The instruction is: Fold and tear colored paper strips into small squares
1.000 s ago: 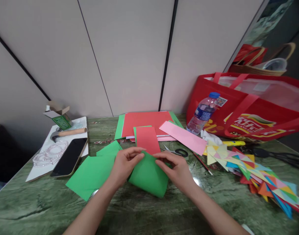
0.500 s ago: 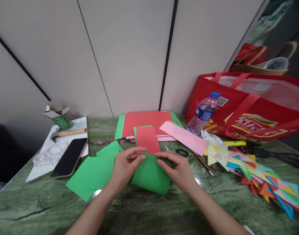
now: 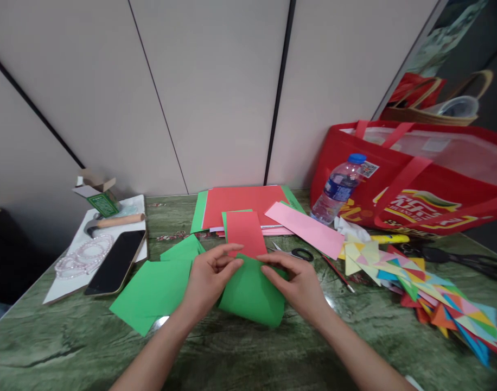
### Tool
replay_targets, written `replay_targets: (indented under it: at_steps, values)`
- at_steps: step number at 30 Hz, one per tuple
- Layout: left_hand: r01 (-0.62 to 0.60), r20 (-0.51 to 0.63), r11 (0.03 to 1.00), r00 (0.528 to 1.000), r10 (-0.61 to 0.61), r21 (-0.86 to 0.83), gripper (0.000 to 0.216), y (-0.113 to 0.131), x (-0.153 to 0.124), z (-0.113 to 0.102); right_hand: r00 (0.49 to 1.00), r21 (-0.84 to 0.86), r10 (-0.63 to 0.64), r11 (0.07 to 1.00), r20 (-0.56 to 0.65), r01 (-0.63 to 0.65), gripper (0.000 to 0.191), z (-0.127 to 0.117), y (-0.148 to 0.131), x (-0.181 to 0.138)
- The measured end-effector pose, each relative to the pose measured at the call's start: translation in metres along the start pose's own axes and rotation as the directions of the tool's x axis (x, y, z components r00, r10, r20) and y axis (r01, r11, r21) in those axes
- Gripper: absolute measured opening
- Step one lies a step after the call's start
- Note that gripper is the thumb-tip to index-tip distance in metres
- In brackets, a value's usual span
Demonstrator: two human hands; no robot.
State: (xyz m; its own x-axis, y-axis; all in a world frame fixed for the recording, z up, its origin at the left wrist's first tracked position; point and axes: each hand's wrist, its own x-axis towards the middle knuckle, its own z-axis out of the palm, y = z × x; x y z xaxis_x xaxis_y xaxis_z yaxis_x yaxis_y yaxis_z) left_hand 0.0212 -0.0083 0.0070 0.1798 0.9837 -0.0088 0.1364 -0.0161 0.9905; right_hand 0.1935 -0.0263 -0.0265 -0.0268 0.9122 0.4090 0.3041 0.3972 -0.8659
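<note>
A sheet of green paper point(image 3: 252, 296) is held up between my hands, its near part curving down toward the table. My left hand point(image 3: 211, 277) pinches its top left edge between thumb and fingers. My right hand point(image 3: 295, 279) does the same at the top right edge. Just beyond lies a red paper strip point(image 3: 245, 231), its near end hidden behind the green sheet and my fingers. More green paper point(image 3: 151, 293) lies flat by my left wrist, partly covered by it. Scissors point(image 3: 299, 253) with black handles and a pencil point(image 3: 340, 274) rest beyond my right hand.
Stacked coloured paper point(image 3: 248, 198) lies against the wall, a pink strip point(image 3: 305, 228) overlapping it. To the right are a water bottle point(image 3: 338, 190), a red bag point(image 3: 415, 179) and folded paper pieces point(image 3: 444, 293). A phone point(image 3: 116, 263), hammer point(image 3: 120, 219) and small box point(image 3: 100, 198) are left.
The lower part of the held green sheet has shifted slightly down and to the right. Both hands keep nearly the same place and the same pinch.
</note>
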Motion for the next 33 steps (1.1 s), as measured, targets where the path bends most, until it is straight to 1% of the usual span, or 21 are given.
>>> replay_targets:
  at_steps: [3,7,12,17,24,28,33]
  values:
    - [-0.011,0.006,1.0,1.0,0.011,0.008,0.028,0.0003,0.0005,-0.0005,1.0,0.004,0.013,1.0,-0.008,-0.013,0.015,0.0001,0.0002,-0.0005]
    - [-0.01,0.0,1.0,1.0,0.01,0.01,0.023,0.0025,0.0001,-0.0001,1.0,-0.016,-0.019,1.0,-0.008,0.018,0.015,-0.0007,0.0002,0.0]
    - [-0.02,0.011,1.0,1.0,0.02,0.011,0.022,0.0016,-0.001,-0.0002,0.999,-0.023,-0.045,0.999,-0.019,0.045,0.015,-0.0016,-0.001,0.0008]
    - [-0.044,0.019,0.998,0.999,0.044,0.047,0.025,0.0004,-0.0013,-0.001,0.999,-0.024,-0.024,0.999,-0.043,0.023,0.014,-0.0009,-0.001,-0.0004]
    - [-0.091,-0.048,0.994,0.994,0.093,0.053,0.015,0.0021,-0.0011,-0.0003,0.995,0.053,0.029,0.998,-0.1,-0.024,0.019,-0.0007,-0.0027,-0.0014]
    - [-0.136,-0.094,0.988,0.985,0.142,0.067,0.012,0.0014,0.0,-0.0031,0.993,0.045,0.036,0.999,-0.108,-0.031,0.017,-0.0033,-0.0029,-0.0011]
    - [-0.126,-0.109,0.991,0.985,0.13,0.045,0.013,0.0002,0.0002,-0.0049,0.991,0.009,0.04,0.999,-0.124,-0.039,0.015,-0.005,-0.0012,-0.001]
